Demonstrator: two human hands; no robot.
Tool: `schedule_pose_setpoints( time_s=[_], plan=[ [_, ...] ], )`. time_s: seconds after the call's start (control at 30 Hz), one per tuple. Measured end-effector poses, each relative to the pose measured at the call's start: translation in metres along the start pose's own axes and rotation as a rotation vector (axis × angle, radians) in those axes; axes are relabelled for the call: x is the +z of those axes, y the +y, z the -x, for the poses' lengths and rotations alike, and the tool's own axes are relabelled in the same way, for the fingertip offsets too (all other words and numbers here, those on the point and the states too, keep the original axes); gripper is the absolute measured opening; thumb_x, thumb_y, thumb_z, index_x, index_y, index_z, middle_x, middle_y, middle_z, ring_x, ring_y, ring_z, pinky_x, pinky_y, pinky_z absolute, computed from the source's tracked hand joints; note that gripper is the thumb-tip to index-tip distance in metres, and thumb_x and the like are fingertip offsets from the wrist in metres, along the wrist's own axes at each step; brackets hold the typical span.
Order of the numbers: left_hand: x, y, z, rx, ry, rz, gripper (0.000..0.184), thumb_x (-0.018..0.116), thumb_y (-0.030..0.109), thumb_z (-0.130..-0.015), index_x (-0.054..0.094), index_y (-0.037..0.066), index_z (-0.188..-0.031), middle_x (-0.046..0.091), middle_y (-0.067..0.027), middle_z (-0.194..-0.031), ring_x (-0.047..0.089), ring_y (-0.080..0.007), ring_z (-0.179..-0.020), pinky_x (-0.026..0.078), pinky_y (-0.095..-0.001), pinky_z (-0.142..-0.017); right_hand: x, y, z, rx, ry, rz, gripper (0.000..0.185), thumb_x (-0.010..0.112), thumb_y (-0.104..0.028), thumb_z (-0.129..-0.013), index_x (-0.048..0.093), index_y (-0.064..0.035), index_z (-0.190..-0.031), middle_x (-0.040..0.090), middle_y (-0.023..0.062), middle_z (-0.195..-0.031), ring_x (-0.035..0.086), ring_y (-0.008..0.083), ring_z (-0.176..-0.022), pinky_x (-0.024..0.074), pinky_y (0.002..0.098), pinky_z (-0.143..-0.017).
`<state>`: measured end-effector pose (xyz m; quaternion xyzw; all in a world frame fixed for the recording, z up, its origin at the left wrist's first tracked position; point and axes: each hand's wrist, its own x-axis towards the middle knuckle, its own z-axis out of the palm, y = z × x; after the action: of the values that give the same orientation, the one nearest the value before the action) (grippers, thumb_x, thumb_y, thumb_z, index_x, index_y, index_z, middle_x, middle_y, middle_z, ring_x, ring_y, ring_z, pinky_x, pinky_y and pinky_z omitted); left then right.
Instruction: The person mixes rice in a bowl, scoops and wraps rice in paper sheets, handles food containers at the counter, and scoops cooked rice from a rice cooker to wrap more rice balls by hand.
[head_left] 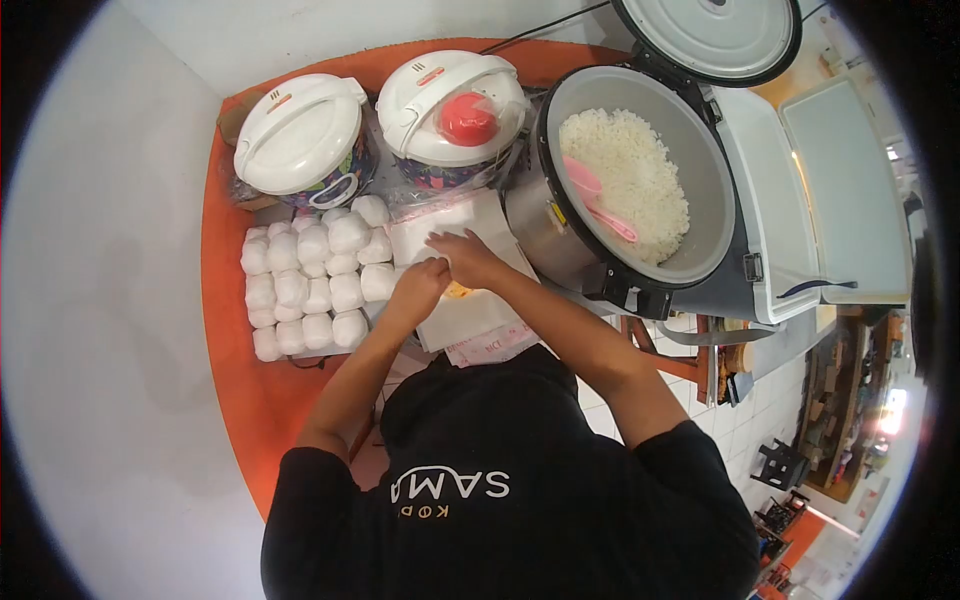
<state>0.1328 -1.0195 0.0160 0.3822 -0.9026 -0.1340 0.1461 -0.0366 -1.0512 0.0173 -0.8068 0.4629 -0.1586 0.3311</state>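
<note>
Black shirt (470, 490) noted nearest; beyond it, yellow-orange food (457, 290) was seen on white paper (450, 328), between white bundles (313, 243) and the rice cooker (535, 215). Left hand (430, 277) was curled, its grip hidden; right hand (466, 259) was opened, fingers stretched over the paper. Wrapping or arranging was judged in hand, with steady control of paper edges called for next.

head camera | sat on the wearer's head, above the black shirt (560, 520), near side of the open rice cooker (565, 240) | looked forward and steeply down | stood close to left hand (430, 276) and right hand (466, 258), left of the cooker | wide, round-edged view reached wall (100, 300) far left of the cooker
</note>
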Motion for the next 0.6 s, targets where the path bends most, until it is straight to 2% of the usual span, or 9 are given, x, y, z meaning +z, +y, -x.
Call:
schedule_pose_setpoints(
  time_s=[0.07, 0.2, 0.23, 0.43, 0.47, 0.5, 0.53, 0.57, 0.6],
  plan=[
    [0.011, -0.001, 0.013, 0.074, 0.048, 0.008, 0.018, 0.055, 0.007, -0.078, 0.064, 0.002, -0.093, 0.059, -0.0111, -0.093, 0.059, -0.0293, -0.09, 0.049, -0.0411, -0.078, 0.014, 0.009, 0.01, 0.149, -0.419, 0.3, 0.072, 0.048, 0.0, -0.079, 0.032, -0.0126, -0.148, 0.021, 0.0049, -0.158, 0.018, 0.026, -0.146, 0.0096, 0.061, -0.113],
    [0.016, -0.015, 0.029, -0.284, 0.198, -0.113, 0.024, 0.059, 0.007, -0.075, 0.062, 0.002, -0.098, 0.059, -0.0136, -0.096, 0.056, -0.0323, -0.094, 0.045, -0.0433, -0.083, 0.017, 0.011, 0.063, 0.113, -0.341, 0.338, 0.074, 0.045, 0.002, -0.082, 0.023, -0.0133, -0.151, 0.01, 0.0052, -0.161, 0.012, 0.0294, -0.147, 0.0059, 0.0642, -0.112],
    [0.011, -0.02, 0.034, -0.463, 0.222, -0.183, 0.029, 0.063, 0.009, -0.073, 0.061, 0.002, -0.101, 0.059, -0.0148, -0.097, 0.056, -0.0335, -0.095, 0.044, -0.0443, -0.083, 0.017, 0.013, 0.069, 0.115, -0.346, 0.341, 0.074, 0.045, 0.002, -0.082, 0.023, -0.0133, -0.151, 0.01, 0.0052, -0.161, 0.012, 0.0294, -0.147, 0.0059, 0.0642, -0.112],
    [0.062, -0.06, 0.063, -0.356, 0.117, 0.097, 0.047, 0.063, 0.006, -0.076, 0.057, -0.002, -0.121, 0.057, -0.0224, -0.125, 0.05, -0.0385, -0.119, 0.037, -0.0453, -0.102, 0.082, 0.071, 0.084, 0.2, -0.049, -0.084, 0.059, 0.031, -0.007, -0.093, 0.026, -0.0126, -0.151, 0.022, 0.0078, -0.158, 0.018, 0.0234, -0.147, 0.0024, 0.0602, -0.113],
    [0.057, -0.051, 0.055, -0.31, 0.234, 0.171, 0.049, 0.057, -0.001, -0.072, 0.055, -0.007, -0.121, 0.061, -0.0256, -0.114, 0.054, -0.0422, -0.112, 0.039, -0.047, -0.102, 0.076, 0.063, 0.094, 0.196, 0.002, -0.105, 0.063, 0.038, -0.006, -0.089, 0.027, -0.015, -0.151, 0.025, 0.0058, -0.158, 0.024, 0.024, -0.145, 0.0063, 0.057, -0.114],
    [0.063, -0.05, 0.052, -0.418, 0.261, 0.251, 0.05, 0.054, -0.004, -0.072, 0.054, -0.008, -0.122, 0.058, -0.0268, -0.12, 0.052, -0.0428, -0.116, 0.039, -0.0464, -0.103, 0.079, 0.069, 0.098, 0.187, -0.054, 0.001, 0.064, 0.039, -0.007, -0.089, 0.028, -0.018, -0.151, 0.025, 0.0056, -0.158, 0.023, 0.0243, -0.145, 0.0067, 0.0585, -0.114],
    [0.043, -0.036, 0.04, -0.489, 0.253, 0.386, 0.054, 0.053, -0.005, -0.071, 0.052, -0.01, -0.124, 0.055, -0.0283, -0.124, 0.051, -0.042, -0.119, 0.039, -0.0445, -0.104, 0.081, 0.021, 0.083, 0.491, -0.28, 0.923, 0.062, 0.04, -0.009, -0.089, 0.03, -0.0206, -0.15, 0.023, 0.0042, -0.158, 0.02, 0.025, -0.146, 0.0085, 0.0599, -0.113],
    [0.053, -0.037, 0.047, -0.535, 0.332, 0.45, 0.056, 0.058, -0.004, -0.072, 0.048, -0.011, -0.127, 0.053, -0.0289, -0.126, 0.052, -0.0412, -0.118, 0.039, -0.0435, -0.103, 0.047, 0.038, 0.101, 0.163, -0.146, 0.253, 0.065, 0.042, -0.009, -0.087, 0.031, -0.0216, -0.149, 0.021, 0.003, -0.159, 0.017, 0.0274, -0.146, 0.0094, 0.0608, -0.113],
    [0.054, -0.032, 0.049, -0.647, 0.211, 0.379, 0.058, 0.066, 0.002, -0.074, 0.045, -0.011, -0.127, 0.052, -0.0296, -0.127, 0.053, -0.0421, -0.116, 0.039, -0.0444, -0.102, 0.052, 0.044, 0.1, 0.156, -0.065, 0.201, 0.065, 0.045, -0.01, -0.086, 0.034, -0.0216, -0.148, 0.022, 0.0021, -0.158, 0.019, 0.0297, -0.145, 0.0113, 0.0629, -0.111]
  ],
)
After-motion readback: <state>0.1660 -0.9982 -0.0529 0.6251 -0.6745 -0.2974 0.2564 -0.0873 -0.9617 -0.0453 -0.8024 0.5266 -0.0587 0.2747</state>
